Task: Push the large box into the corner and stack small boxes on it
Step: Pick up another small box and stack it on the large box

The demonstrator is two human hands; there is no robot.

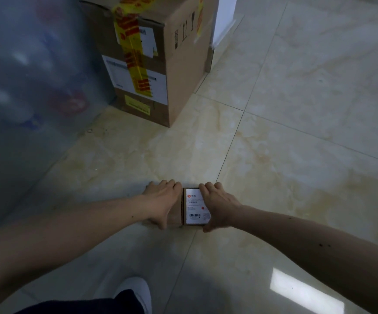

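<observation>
Both hands gripping the small brown cardboard box with a white label (191,206) on the floor.
Left hand (163,201) and right hand (217,203) clamp its sides, fingers curled over the far edge; lift level, then carry to the tall taped cardboard box (161,64) well beyond the fingertips.

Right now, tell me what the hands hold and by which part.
Both hands grip small boxes on the floor. The left hand clasps the left side, the right hand the right side, fingers curled over the far edge, thumbs at the near edge.

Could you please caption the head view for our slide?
Both hands grip a small box on the floor, large box beyond.
</observation>
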